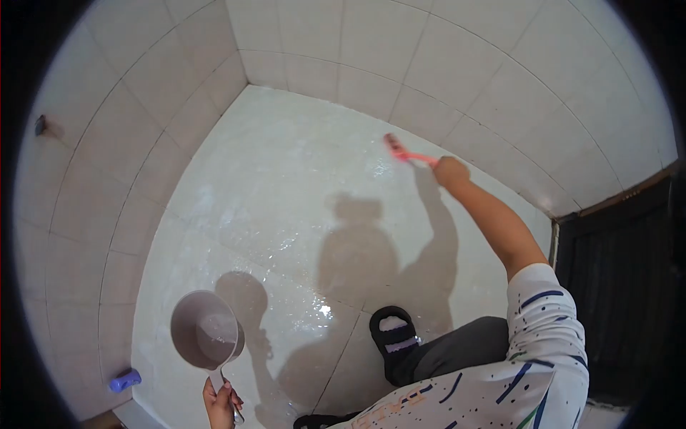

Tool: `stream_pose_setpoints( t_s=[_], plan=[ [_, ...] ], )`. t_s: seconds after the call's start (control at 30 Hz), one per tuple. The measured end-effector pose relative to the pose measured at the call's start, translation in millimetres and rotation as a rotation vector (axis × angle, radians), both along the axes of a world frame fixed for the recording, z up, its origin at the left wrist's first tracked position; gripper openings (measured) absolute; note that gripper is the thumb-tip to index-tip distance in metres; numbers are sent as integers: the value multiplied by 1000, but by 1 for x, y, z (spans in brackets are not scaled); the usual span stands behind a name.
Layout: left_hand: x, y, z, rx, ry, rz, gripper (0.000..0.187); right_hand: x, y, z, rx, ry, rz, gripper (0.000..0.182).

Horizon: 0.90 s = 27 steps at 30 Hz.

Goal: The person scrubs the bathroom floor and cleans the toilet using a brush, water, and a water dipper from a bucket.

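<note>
My right hand (450, 172) is stretched out toward the back wall, closed around the handle of a pink scrub brush (401, 153). The brush head is close over the wet tiled floor (300, 136) and looks slightly blurred. Low on the left, my left hand (221, 402) grips the handle of a pinkish-grey water dipper (187, 325). The dipper's round mouth faces up toward me, and a little water shows at its bottom. Its shadow falls on the floor to the right.
Tiled walls (307, 36) enclose the floor at the left and back. A dark door (618, 286) stands at the right. A purple bottle (126, 381) lies by the left wall. A black slipper (391, 336) is on my foot. A small fixture (41, 125) sticks out of the left wall.
</note>
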<state>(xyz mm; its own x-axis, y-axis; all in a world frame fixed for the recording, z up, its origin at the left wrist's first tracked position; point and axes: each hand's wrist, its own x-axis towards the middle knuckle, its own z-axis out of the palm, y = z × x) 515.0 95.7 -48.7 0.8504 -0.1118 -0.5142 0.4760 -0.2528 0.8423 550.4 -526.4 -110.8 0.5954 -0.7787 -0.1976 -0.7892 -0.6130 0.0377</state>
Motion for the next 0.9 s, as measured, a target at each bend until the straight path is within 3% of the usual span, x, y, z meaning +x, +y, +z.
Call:
stream_pose_setpoints(
  t_s=[0.13, 0.2, 0.3, 0.4, 0.5, 0.67, 0.73, 0.9],
  plan=[
    [2, 1, 9, -44, 67, 117, 9, 15, 105, -4, 240, 125, 430, 41],
    [-2, 8, 13, -111, 55, 169, 8, 12, 123, 11, 303, 156, 475, 45],
    [-9, 13, 29, -128, 57, 286, 9, 28, 60, -21, 104, 26, 339, 51],
    [-22, 24, 41, -131, 36, 347, 9, 70, 38, -12, -10, -44, 153, 49],
    [-34, 30, 57, -95, 38, 436, 9, 122, 66, -30, 55, -156, 179, 48],
    [-49, 46, 63, -61, -7, 581, 9, 146, 190, -40, 245, -129, 414, 47],
    [-54, 50, 67, -60, -7, 619, 9, 137, 216, -25, 269, 107, 756, 50],
    [-69, 56, 72, -95, 2, 640, 9, 169, 156, -36, 90, -71, 602, 45]
  ],
)
